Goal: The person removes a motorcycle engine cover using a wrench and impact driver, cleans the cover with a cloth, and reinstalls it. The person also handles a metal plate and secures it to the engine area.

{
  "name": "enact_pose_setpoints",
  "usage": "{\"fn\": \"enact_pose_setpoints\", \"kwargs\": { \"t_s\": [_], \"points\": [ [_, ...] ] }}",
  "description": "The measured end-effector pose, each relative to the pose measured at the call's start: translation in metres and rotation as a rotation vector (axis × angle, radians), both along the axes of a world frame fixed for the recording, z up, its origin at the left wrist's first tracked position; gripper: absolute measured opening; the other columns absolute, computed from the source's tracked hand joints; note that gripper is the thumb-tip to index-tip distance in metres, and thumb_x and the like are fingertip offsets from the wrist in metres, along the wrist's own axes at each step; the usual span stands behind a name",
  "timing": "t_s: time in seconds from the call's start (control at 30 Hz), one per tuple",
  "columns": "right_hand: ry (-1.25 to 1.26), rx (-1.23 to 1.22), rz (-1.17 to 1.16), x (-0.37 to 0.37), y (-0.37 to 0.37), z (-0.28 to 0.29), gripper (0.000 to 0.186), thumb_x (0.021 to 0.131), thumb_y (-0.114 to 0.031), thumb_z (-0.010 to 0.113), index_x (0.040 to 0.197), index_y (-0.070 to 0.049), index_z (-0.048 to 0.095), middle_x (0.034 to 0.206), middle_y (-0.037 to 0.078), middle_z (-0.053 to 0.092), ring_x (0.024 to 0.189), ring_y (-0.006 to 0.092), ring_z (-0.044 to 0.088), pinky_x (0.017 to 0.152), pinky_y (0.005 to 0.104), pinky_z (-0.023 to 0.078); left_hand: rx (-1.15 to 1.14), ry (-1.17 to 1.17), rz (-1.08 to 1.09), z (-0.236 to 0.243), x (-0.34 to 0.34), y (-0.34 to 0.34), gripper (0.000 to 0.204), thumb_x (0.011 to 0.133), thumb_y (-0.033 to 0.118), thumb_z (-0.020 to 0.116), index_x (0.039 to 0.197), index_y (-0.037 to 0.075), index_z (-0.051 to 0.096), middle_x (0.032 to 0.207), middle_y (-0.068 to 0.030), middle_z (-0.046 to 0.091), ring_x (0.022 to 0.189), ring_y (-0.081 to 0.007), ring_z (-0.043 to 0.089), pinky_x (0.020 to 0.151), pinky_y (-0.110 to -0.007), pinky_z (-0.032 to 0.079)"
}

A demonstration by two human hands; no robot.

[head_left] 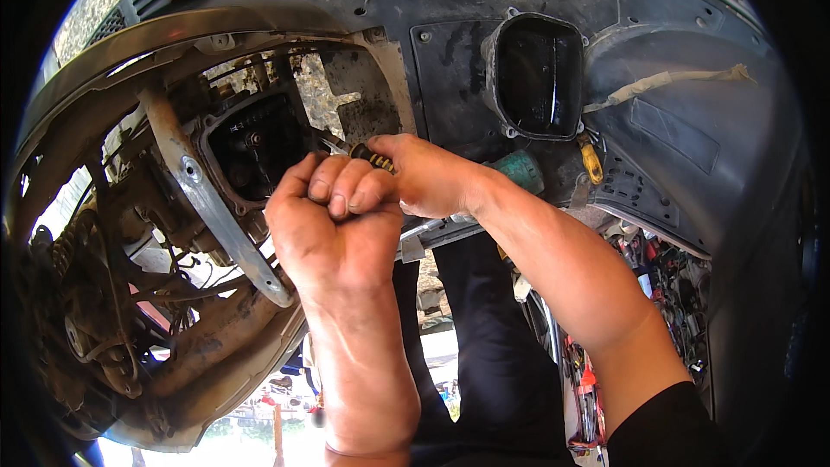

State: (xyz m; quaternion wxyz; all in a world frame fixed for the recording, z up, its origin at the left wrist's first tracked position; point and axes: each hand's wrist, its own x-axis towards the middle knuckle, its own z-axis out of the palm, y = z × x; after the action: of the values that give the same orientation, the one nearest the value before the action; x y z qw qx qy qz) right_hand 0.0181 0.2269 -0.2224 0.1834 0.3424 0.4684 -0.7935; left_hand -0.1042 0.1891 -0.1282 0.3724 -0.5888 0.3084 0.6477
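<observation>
My right hand is closed around the black-and-yellow handle of a screwdriver, whose thin metal shaft points up and left. Pressed up against it, my left hand is also closed, its fingers curled toward the palm; what they grip is hidden. Just beyond both hands is an open dark housing with a rounded rim, set in the dirty machine frame. On the black plastic panel to the right lies a detached black cover, its hollow side up and wet inside.
A bare metal bar slants across the frame left of my hands. A green cylinder, a yellow-handled tool and a taped cable rest on the panel. Many tools lie below on the right.
</observation>
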Motion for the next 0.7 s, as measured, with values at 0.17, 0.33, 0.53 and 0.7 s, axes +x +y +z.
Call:
{"fn": "enact_pose_setpoints", "kwargs": {
  "t_s": [0.17,0.33,0.53,0.7],
  "points": [
    [-0.022,-0.095,-0.041,0.001,-0.010,-0.004,0.027,0.078,-0.001,0.056,0.104,0.008,0.061,0.080,0.021,0.068,0.075,0.0250,0.067,0.066,0.0371,0.051,0.063,-0.081,0.182,-0.006,-0.024,0.026,0.028,0.088,0.001,0.041,0.062,0.009,0.036,0.056,0.0007,0.033,0.048,-0.0111,0.033,0.047,-0.026,0.034],
    [-0.090,-0.101,0.008,0.002,-0.005,0.005,0.032,0.078,-0.001,0.056,0.109,0.008,0.060,0.080,0.022,0.068,0.074,0.0289,0.068,0.065,0.0383,0.051,0.006,-0.163,0.287,-0.016,-0.045,0.046,0.024,0.087,-0.004,0.039,0.066,0.008,0.036,0.058,-0.0009,0.033,0.052,-0.0141,0.035,0.050,-0.029,0.036],
    [-0.160,-0.113,0.060,-0.003,-0.004,0.013,0.038,0.077,-0.001,0.057,0.114,0.009,0.058,0.084,0.024,0.068,0.077,0.0338,0.068,0.068,0.0391,0.052,-0.066,-0.200,0.310,-0.033,-0.061,0.061,0.019,0.085,-0.007,0.035,0.071,0.006,0.037,0.062,-0.0016,0.034,0.051,-0.0135,0.035,0.047,-0.026,0.037],
    [-0.087,-0.047,0.039,-0.007,-0.001,0.014,0.032,0.080,0.002,0.059,0.111,0.007,0.054,0.078,0.013,0.061,0.067,0.0145,0.052,0.057,0.0331,0.045,-0.165,-0.171,0.292,-0.044,-0.066,0.075,0.014,0.084,-0.007,0.032,0.082,0.005,0.039,0.064,-0.0020,0.034,0.050,-0.0132,0.034,0.043,-0.026,0.036]
  ]
}}
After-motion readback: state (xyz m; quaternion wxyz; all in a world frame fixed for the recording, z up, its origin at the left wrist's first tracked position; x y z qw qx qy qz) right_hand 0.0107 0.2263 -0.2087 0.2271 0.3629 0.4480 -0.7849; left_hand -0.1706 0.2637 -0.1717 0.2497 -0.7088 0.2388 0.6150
